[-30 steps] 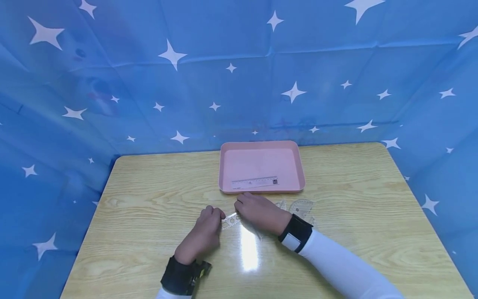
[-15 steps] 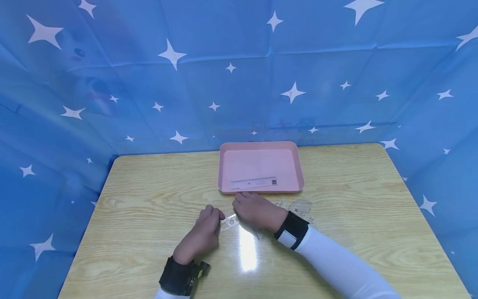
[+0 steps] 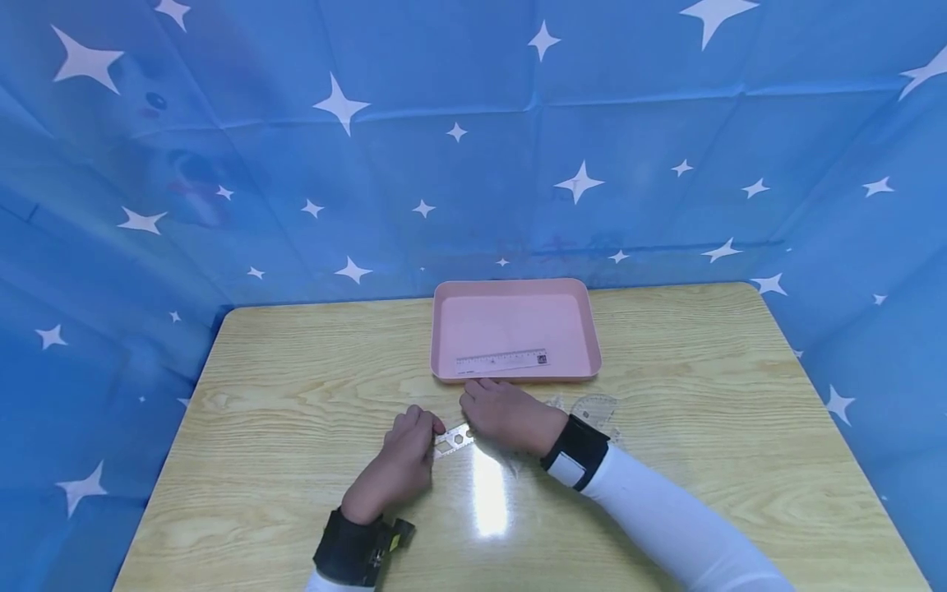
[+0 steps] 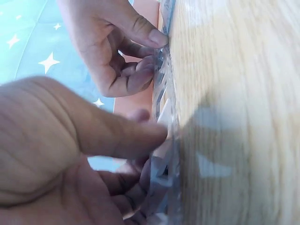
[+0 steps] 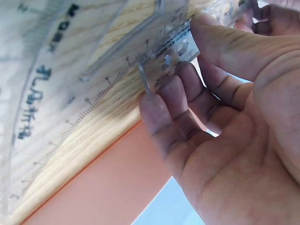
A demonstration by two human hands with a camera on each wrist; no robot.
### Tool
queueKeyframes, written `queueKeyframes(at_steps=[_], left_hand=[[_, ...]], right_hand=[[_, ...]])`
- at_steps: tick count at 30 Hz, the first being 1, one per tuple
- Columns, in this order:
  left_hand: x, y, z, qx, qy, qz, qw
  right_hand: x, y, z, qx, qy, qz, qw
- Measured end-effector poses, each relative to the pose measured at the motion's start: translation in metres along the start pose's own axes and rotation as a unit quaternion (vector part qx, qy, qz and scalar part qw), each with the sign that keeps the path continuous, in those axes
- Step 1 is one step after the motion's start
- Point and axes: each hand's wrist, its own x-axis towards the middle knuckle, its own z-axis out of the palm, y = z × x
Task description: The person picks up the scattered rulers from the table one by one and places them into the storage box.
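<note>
A clear template ruler point(image 3: 453, 441) with hexagonal cut-outs is held by both hands in front of the pink tray. My left hand point(image 3: 403, 460) pinches its left end, thumb on one face and curled fingers behind, as the left wrist view shows. Toward the other end, my right hand point(image 3: 514, 418) grips it between thumb and fingers. In the right wrist view the template ruler point(image 5: 171, 56) shows printed numbers and lettering, its end lying against the fingertips. The right hand covers much of the ruler in the head view.
The pink tray point(image 3: 510, 321) stands at the back edge of the wooden table point(image 3: 311, 370), with a straight ruler point(image 3: 503, 360) lying in it. Right of my right hand lie a clear protractor point(image 3: 594, 407) and a clear set square point(image 3: 553, 402), partly hidden by the arm.
Both hands keep their hold on the template ruler. The right hand has shifted very slightly left; little else differs.
</note>
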Motion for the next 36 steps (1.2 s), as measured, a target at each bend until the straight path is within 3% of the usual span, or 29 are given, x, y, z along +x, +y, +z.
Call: queueKeyframes(at_steps=[10, 15, 18, 25, 30, 36], left_hand=[[0.0, -0.002, 0.002, -0.011, 0.005, 0.004, 0.9999], [-0.003, -0.001, 0.002, -0.03, 0.041, -0.009, 0.9987], [-0.004, 0.0, 0.002, -0.041, 0.047, -0.029, 0.9976], [0.0, 0.0, -0.004, -0.068, 0.021, -0.091, 0.9933], [0.0, 0.001, -0.005, -0.023, 0.051, -0.115, 0.9918], [0.001, 0.002, -0.004, 0.019, 0.083, -0.108, 0.9905]], right_hand=[[0.0, 0.001, 0.003, 0.013, 0.008, -0.003, 0.9999], [-0.001, -0.001, 0.006, 0.024, 0.017, 0.0, 0.9996], [-0.002, -0.002, 0.007, 0.032, 0.033, -0.001, 0.9989], [-0.005, -0.001, 0.011, 0.004, 0.051, -0.015, 0.9986], [-0.007, 0.001, 0.014, 0.007, 0.072, -0.011, 0.9973], [-0.009, -0.002, 0.019, -0.021, 0.106, -0.006, 0.9941]])
